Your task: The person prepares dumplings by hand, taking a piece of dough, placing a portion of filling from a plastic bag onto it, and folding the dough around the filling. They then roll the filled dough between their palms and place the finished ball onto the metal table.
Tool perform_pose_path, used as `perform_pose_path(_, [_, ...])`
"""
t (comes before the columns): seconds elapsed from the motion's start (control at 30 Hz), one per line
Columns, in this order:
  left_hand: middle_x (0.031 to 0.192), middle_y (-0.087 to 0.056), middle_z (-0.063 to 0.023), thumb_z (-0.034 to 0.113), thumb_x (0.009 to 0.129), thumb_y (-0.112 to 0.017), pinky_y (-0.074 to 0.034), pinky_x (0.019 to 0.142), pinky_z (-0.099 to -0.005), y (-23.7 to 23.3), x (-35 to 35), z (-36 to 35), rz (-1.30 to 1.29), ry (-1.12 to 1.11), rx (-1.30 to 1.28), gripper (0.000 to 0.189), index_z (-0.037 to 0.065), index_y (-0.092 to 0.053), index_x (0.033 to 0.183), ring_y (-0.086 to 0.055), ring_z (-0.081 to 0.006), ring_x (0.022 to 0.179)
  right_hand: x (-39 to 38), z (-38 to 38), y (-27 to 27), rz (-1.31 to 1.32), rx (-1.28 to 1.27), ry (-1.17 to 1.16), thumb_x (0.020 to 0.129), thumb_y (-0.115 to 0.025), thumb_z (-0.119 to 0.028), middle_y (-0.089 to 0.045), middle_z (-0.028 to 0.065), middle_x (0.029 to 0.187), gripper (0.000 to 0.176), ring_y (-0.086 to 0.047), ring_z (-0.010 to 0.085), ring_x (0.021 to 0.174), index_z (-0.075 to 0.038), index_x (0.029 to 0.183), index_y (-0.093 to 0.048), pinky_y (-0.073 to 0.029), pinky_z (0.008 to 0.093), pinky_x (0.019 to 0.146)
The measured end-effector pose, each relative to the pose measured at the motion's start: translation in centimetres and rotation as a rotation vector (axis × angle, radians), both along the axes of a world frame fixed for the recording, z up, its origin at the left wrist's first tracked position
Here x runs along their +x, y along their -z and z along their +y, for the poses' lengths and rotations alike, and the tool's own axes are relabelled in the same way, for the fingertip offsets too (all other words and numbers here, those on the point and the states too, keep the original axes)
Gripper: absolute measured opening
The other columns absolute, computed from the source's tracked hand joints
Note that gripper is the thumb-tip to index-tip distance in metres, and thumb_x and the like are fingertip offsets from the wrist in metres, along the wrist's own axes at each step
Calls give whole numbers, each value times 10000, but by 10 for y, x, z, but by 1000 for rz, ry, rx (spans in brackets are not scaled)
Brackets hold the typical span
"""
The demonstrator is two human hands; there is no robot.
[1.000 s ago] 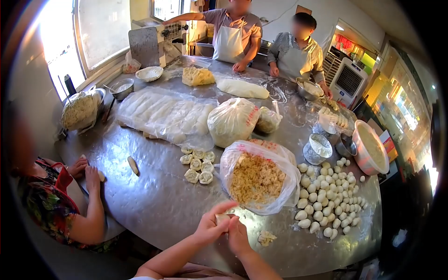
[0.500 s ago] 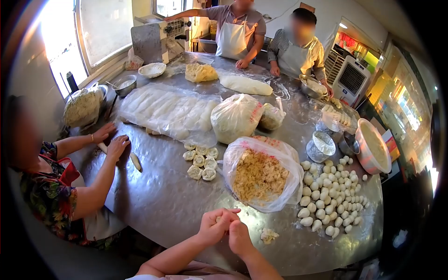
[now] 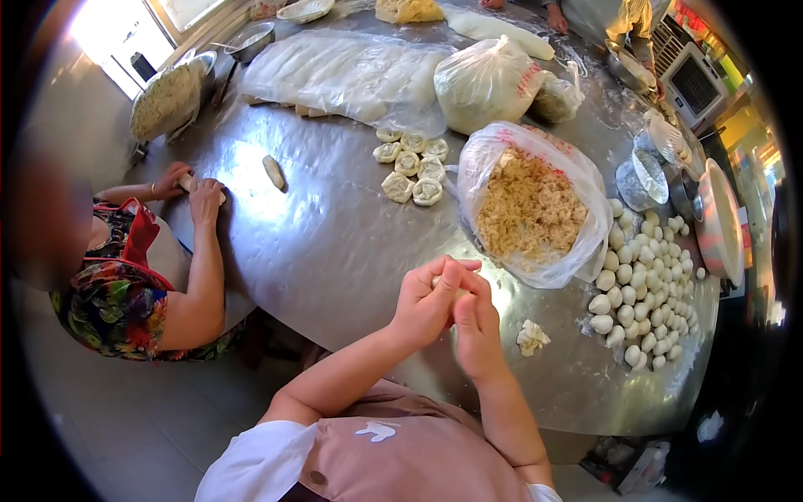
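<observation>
My left hand [image 3: 427, 305] and my right hand [image 3: 477, 322] are pressed together over the front of the metal table [image 3: 335, 276]. A bit of pale dough [image 3: 447, 284] shows between their closed fingers; the rest of it is hidden. Just beyond my hands lies an open plastic bag of crumbly tan filling [image 3: 535, 205]. A small torn lump of dough [image 3: 532, 337] rests to the right of my right hand. Several pleated round buns [image 3: 410, 163] sit beyond my left hand. Many white dough balls [image 3: 640, 289] are heaped at the right.
On the left a co-worker [image 3: 125, 284] handles a dough strip near another dough piece [image 3: 273, 171]. Covered dough [image 3: 351, 75], a tied bag [image 3: 485, 84], metal bowls and a large tub [image 3: 719, 222] stand farther back. Parts of other people show at the far edge.
The view has tilted down and shifted, so my apron and the floor now show. My hands stay joined around the dough, with the fingers repositioned. The co-worker's hands are now both on a dough strip.
</observation>
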State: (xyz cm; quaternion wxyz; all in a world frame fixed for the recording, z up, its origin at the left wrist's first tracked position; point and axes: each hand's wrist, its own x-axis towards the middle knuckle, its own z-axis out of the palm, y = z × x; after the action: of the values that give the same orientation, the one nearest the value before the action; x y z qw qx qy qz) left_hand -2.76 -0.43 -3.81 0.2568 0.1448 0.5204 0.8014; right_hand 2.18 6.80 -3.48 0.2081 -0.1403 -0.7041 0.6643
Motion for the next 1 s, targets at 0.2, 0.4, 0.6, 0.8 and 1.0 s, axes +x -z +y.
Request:
perform_pose_path(0.2, [1126,-565,-82,495,949,-407,-459,818,-330,-12,-3,0,-129,36,96,475,74,-542,1122,-550,-169,1014,9,27,-6,-151,-304,-305,965,-205,-565,-541,15,735,626,-499,85,566,-34,1022,-532,-390,210,494])
perform_pose_path(0.4, [1017,-614,-61,404,984,-384,-458,544,-231,2,-10,-5,-131,105,5,411,81,-523,1199,-592,-151,924,2,8,-7,-91,2,-145,978,-237,-531,-548,8,836,612,-487,50,660,-22,1113,-548,-382,184,557])
perform_pose_path(0.6, [1111,-602,-96,541,921,-441,-484,589,-245,2,-15,-3,-108,127,20,590,88,-463,1299,-541,-223,1101,4,33,-10,-403,-443,-310,950,-187,-603,-545,12,641,671,-493,101,495,-57,844,-562,-396,209,449])
perform_pose_path(0.8, [1055,-632,-111,459,977,-376,-442,912,-363,-1,-12,-3,-348,186,-157,512,32,-599,1149,-508,-199,1173,0,14,8,-189,-14,-136,916,-168,-662,-536,12,643,717,-482,87,491,-39,942,-522,-373,202,438])
perform_pose_path(1.0, [1007,-639,-113,444,979,-384,-519,668,-311,-14,-15,6,-403,122,83,496,16,-620,1061,-594,-185,981,6,42,3,-368,-719,-414,916,-193,-658,-556,29,667,675,-498,89,484,-64,984,-508,-381,189,419])
